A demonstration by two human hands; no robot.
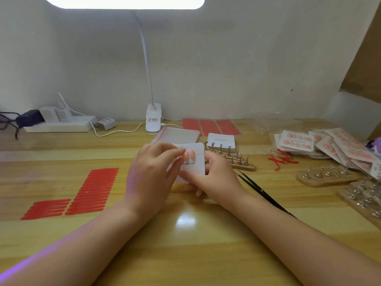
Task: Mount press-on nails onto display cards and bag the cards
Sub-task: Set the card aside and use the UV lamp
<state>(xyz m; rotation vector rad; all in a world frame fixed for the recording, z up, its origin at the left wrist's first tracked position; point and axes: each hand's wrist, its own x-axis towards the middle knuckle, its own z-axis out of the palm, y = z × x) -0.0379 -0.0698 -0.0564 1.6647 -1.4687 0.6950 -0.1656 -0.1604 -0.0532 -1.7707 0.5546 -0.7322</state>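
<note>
i see both hands over the middle of the tabletop (pixel 185 234), sharing one white card (pixel 195 165). my right hand (pixel 214 178) grips the card's lower right edge, thumb across its face. my left hand (pixel 151 172) curls in from the left, fingertips on the pink nails (pixel 189 154) stuck near the card's top. behind the card lies a card stack (pixel 221 139) and a wooden stand (pixel 237 161) of metal pegs. black tweezers (pixel 261 191) lie just right of my right wrist. bagged cards (pixel 321 145) pile at far right. red strips (pixel 90 190) sit in rows at left; clear bags (pixel 179 134) lie by the lamp (pixel 153 118).
</note>
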